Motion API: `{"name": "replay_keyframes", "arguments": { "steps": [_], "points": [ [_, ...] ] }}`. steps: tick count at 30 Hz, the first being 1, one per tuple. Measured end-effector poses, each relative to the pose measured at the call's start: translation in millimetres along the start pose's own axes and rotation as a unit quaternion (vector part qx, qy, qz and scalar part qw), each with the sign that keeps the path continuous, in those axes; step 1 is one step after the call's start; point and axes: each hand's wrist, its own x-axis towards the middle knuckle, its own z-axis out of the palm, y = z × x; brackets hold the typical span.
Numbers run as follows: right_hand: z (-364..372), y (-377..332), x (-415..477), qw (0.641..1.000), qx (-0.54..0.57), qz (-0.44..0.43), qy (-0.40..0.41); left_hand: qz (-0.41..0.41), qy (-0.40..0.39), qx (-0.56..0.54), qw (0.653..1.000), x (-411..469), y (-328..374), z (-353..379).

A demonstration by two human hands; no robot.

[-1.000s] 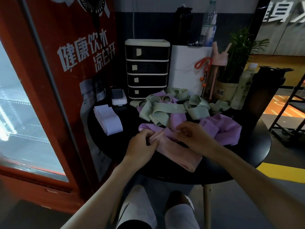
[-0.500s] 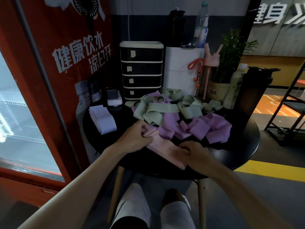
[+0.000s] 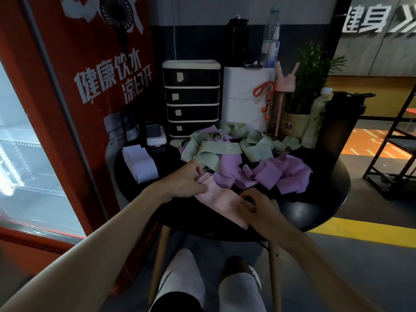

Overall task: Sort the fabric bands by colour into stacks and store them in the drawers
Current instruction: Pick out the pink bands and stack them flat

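A stack of pink fabric bands [image 3: 221,200] lies near the front of the round black table [image 3: 315,212]. My left hand [image 3: 184,181] grips its far end, and my right hand [image 3: 258,206] holds its near end with curled fingers. Behind the stack sits a loose heap of purple bands [image 3: 276,174] and green bands [image 3: 216,152]. A neat pile of white bands [image 3: 139,163] lies at the table's left. The black drawer unit [image 3: 191,97], with all its drawers closed, stands at the back.
A red drinks fridge [image 3: 67,109] borders the table on the left. At the back stand a small white device [image 3: 155,136], a white box [image 3: 245,95], several bottles [image 3: 281,100], a potted plant [image 3: 308,86] and a dark shaker [image 3: 337,127]. A black rack [image 3: 396,143] is at far right.
My right hand slid from the far end of the pink stack down to its near end. My left hand stayed at the far end.
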Motion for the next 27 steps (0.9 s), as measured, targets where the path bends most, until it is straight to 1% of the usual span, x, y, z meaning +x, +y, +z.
{"name": "replay_keyframes", "arguments": {
  "steps": [4,7,9,11,14,18,20,22,26,27],
  "points": [
    [0,2,-3,1.0,0.02,-0.019,0.005,0.025,-0.013,-0.087,0.996,-6,2,-5],
    [0,4,-5,0.999,0.045,-0.024,0.015,0.053,0.013,-0.098,0.994,-13,8,-14],
    [0,5,-5,0.996,0.087,-0.029,0.017,0.073,0.02,-0.104,0.992,-17,14,-21],
    [0,-1,-6,0.987,0.153,-0.04,0.012,0.089,0.035,-0.103,0.99,-18,20,-30],
    [1,-20,1,0.972,0.229,-0.058,-0.007,0.107,0.086,-0.102,0.985,-15,27,-49],
    [13,-58,36,0.961,0.254,-0.101,0.053,0.107,0.158,-0.103,0.976,0,25,-91],
    [25,-75,63,0.96,0.245,-0.112,0.071,0.11,0.175,-0.103,0.973,12,19,-113],
    [39,-89,87,0.967,0.213,-0.111,0.082,0.106,0.181,-0.088,0.974,25,7,-132],
    [72,-105,126,0.975,0.213,-0.051,0.021,0.075,0.164,-0.048,0.982,55,-23,-155],
    [80,-105,136,0.978,0.205,-0.041,0.019,0.068,0.159,-0.039,0.984,63,-30,-159]
  ]
}}
